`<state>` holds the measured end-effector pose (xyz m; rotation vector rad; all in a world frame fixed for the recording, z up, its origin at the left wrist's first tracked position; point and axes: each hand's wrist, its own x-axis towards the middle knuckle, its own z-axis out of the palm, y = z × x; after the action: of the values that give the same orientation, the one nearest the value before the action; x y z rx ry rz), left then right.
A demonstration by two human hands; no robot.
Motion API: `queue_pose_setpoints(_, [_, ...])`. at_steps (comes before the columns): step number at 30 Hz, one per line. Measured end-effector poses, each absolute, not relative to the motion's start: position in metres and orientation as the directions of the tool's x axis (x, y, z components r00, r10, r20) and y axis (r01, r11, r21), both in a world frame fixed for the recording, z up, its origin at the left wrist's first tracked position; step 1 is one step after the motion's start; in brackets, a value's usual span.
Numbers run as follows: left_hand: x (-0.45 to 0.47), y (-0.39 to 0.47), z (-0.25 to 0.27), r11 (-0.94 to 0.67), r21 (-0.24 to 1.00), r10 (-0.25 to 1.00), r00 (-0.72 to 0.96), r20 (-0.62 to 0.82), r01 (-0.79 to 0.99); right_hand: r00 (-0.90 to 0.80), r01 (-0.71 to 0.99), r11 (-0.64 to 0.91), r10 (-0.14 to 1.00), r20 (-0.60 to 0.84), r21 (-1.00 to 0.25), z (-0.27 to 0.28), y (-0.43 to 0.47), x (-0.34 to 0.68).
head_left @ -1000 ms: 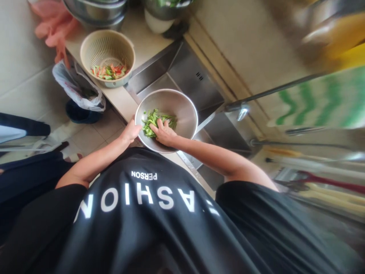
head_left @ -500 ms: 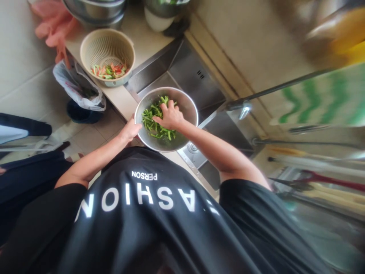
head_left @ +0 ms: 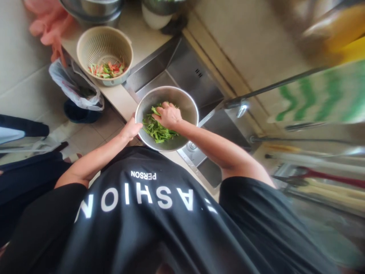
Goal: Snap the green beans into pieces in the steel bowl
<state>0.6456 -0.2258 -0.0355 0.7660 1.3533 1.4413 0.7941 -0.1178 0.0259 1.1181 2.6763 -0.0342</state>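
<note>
A steel mixing bowl (head_left: 186, 102) is over the front edge of the sink, close to my body. My left hand (head_left: 132, 128) grips its left rim, thumb over the edge and the other fingers hidden on the outside. Inside lie cut green vegetable pieces (head_left: 158, 133), thin and strip-like. My right hand (head_left: 169, 116) is down in the bowl with its fingers curled into the greens. Some pieces show between thumb and fingers; the fingertips are partly hidden.
A beige colander (head_left: 104, 45) with red and green cut pieces stands on the counter to the left. Beyond the bowl is a double steel sink (head_left: 196, 68) with a faucet (head_left: 242, 108). A bag-lined bin (head_left: 82, 108) sits on the floor at left. Another person's dark clothing (head_left: 31, 175) shows at left.
My right hand has drawn its spread fingers in around the greens and shifted slightly, and the pieces lie differently. My left hand keeps its hold on the rim.
</note>
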Motion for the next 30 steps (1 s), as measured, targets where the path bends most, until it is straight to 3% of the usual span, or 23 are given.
queue_pose_setpoints(6, [0.650, -0.225, -0.032, 0.077, 0.952, 0.929, -0.326, -0.177, -0.297, -0.660, 0.641, 0.764, 0.596, -0.458, 0.071, 0.012, -0.144, 0.826])
queue_pose_setpoints(12, [0.656, -0.225, -0.024, 0.043, 0.956, 0.937, -0.320, -0.139, -0.291, -0.637, 0.717, 0.695, 0.685, -0.354, 0.055, -0.011, -0.153, 0.793])
queue_pose_setpoints(21, [0.647, -0.225, -0.025, 0.083, 0.975, 0.933, -0.326, -0.149, -0.208, -0.553, 0.824, 0.566, 0.806, -0.209, 0.000, 0.020, -0.118, 0.793])
queue_pose_setpoints(24, [0.649, -0.223, -0.021, 0.051, 0.972, 0.950, -0.289, -0.117, -0.229, -0.574, 0.811, 0.585, 0.791, -0.213, -0.014, 0.010, -0.128, 0.788])
queue_pose_setpoints(30, [0.652, -0.219, -0.020, 0.083, 0.965, 0.938, -0.306, -0.160, -0.248, -0.720, 0.672, 0.740, 0.653, -0.236, -0.004, -0.017, -0.147, 0.771])
